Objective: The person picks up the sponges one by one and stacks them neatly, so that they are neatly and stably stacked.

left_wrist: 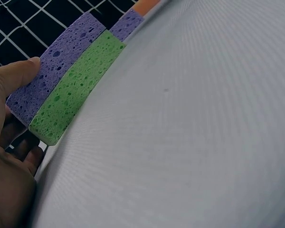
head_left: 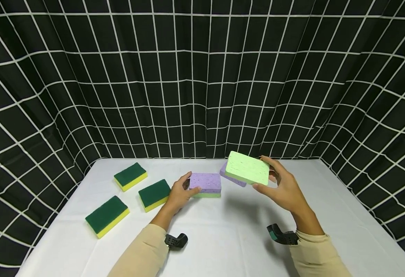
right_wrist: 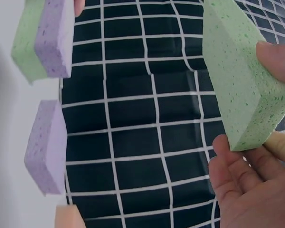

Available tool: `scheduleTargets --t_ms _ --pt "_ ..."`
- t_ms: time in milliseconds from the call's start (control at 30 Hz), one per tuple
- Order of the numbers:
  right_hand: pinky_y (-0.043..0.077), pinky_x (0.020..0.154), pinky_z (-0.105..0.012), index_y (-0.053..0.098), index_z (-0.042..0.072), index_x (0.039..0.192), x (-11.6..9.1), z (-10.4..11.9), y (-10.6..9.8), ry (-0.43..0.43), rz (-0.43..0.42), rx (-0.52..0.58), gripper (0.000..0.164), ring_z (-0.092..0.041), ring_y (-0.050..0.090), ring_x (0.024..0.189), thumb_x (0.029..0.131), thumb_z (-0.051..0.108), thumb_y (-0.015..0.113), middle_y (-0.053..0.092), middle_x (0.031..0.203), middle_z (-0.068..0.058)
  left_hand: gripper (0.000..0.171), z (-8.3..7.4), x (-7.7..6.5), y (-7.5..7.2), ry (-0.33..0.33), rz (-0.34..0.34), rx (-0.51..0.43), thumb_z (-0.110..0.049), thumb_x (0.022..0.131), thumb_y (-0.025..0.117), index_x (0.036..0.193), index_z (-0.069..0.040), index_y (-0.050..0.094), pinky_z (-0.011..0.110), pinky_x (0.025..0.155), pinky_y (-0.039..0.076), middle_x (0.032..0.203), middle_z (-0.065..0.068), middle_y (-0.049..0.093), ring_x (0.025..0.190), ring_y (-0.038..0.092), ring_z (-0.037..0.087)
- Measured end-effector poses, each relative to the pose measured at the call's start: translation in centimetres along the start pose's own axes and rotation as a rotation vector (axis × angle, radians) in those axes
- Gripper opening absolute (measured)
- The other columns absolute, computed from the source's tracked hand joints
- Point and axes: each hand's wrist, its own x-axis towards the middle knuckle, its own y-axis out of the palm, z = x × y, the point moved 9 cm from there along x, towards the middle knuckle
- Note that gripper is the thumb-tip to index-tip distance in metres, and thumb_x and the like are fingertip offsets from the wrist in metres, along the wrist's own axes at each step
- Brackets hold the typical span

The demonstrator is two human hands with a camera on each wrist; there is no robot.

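Observation:
My right hand [head_left: 285, 188] holds a light green sponge [head_left: 247, 168] up above the table, thumb on one face and fingers on the opposite edge, as the right wrist view shows. A purple sponge [head_left: 205, 181] lies flat on top of another green sponge [head_left: 206, 195], forming a stack of two. At the left end of this stack, my left hand [head_left: 179, 196] grips the purple sponge, its thumb [left_wrist: 26, 73] pressed against it. Behind the raised sponge, a second purple sponge [right_wrist: 45, 147] rests on the table, partly hidden in the head view.
Three yellow sponges with dark green scouring tops [head_left: 130, 175] [head_left: 154, 194] [head_left: 107, 215] lie on the table's left side. An orange block [right_wrist: 70, 217] shows beyond the second purple sponge. The white-covered table [head_left: 237, 246] meets a black curtain [head_left: 202, 96] with a white grid.

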Motion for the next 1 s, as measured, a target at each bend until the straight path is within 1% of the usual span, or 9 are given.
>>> scheduleTargets --t_ms 100,200,333,467,533,700,800,833,1000 --pt "0.040 0.092 -0.015 0.038 -0.006 0.142 0.4 0.1 0.6 -0.011 0.014 0.018 0.079 -0.025 0.051 0.110 0.074 -0.007 0.079 0.048 0.136 -0.016 0.070 0.0 0.1 0.1 0.004 0.004 -0.011 -0.002 0.087 0.070 0.144 0.012 0.031 0.046 0.109 0.026 0.140 0.033 0.039 0.133 0.035 0.041" --pt "0.041 0.091 -0.016 0.040 -0.011 0.138 0.8 0.6 1.0 -0.059 0.010 0.033 0.078 -0.027 0.050 0.108 0.071 -0.010 0.079 0.049 0.132 -0.021 0.070 0.0 0.2 0.1 0.011 0.001 -0.010 -0.002 0.087 0.070 0.143 0.013 0.032 0.046 0.109 0.027 0.139 0.033 0.041 0.132 0.036 0.041" --pt "0.043 0.090 -0.020 0.043 -0.015 0.133 1.3 1.2 1.6 -0.116 0.003 0.046 0.074 -0.029 0.049 0.106 0.068 -0.015 0.079 0.050 0.126 -0.025 0.071 0.1 0.4 0.1 0.002 0.003 -0.007 -0.002 0.087 0.071 0.144 0.012 0.032 0.045 0.109 0.028 0.138 0.032 0.042 0.131 0.038 0.040" --pt "0.043 0.090 -0.022 0.043 -0.016 0.133 1.7 1.4 2.4 -0.127 0.015 0.066 0.074 -0.030 0.049 0.104 0.068 -0.015 0.078 0.050 0.122 -0.025 0.071 0.3 0.4 0.1 -0.014 0.005 0.003 -0.004 0.087 0.071 0.144 0.010 0.032 0.044 0.109 0.029 0.139 0.031 0.042 0.132 0.037 0.039" --pt "0.043 0.091 -0.022 0.042 -0.016 0.134 1.9 1.4 2.7 -0.126 0.021 0.056 0.074 -0.030 0.048 0.103 0.069 -0.014 0.078 0.049 0.120 -0.024 0.071 0.3 0.4 0.1 -0.020 0.005 0.008 -0.005 0.087 0.071 0.144 0.010 0.032 0.044 0.109 0.029 0.140 0.032 0.041 0.132 0.037 0.040" --pt "0.041 0.093 -0.020 0.040 -0.009 0.140 2.6 -1.0 3.9 -0.096 0.043 0.041 0.080 -0.029 0.049 0.108 0.071 -0.009 0.080 0.049 0.125 -0.019 0.071 0.3 0.2 0.0 -0.027 0.010 0.007 -0.005 0.087 0.071 0.145 0.010 0.032 0.045 0.109 0.028 0.140 0.032 0.039 0.133 0.035 0.041" --pt "0.041 0.094 -0.022 0.039 -0.003 0.143 3.0 -2.5 4.7 -0.073 0.066 0.034 0.082 -0.026 0.050 0.111 0.073 -0.003 0.081 0.050 0.131 -0.014 0.071 0.5 0.3 0.0 -0.021 0.013 0.002 -0.005 0.087 0.071 0.144 0.011 0.031 0.046 0.109 0.028 0.139 0.033 0.040 0.132 0.036 0.041" --pt "0.041 0.095 -0.025 0.039 -0.002 0.144 3.2 -2.8 4.9 -0.067 0.073 0.037 0.082 -0.026 0.050 0.111 0.074 -0.002 0.081 0.051 0.130 -0.014 0.071 0.6 0.4 0.0 -0.014 0.014 0.002 -0.004 0.087 0.071 0.144 0.012 0.031 0.047 0.109 0.028 0.139 0.034 0.040 0.132 0.036 0.042" --pt "0.044 0.094 -0.041 0.040 0.006 0.145 3.8 -3.8 6.1 -0.012 0.111 0.038 0.081 -0.027 0.053 0.109 0.076 0.007 0.082 0.052 0.129 -0.011 0.074 2.8 1.3 0.0 -0.008 0.008 -0.002 -0.007 0.087 0.072 0.145 0.009 0.030 0.047 0.109 0.028 0.140 0.032 0.040 0.132 0.035 0.042"
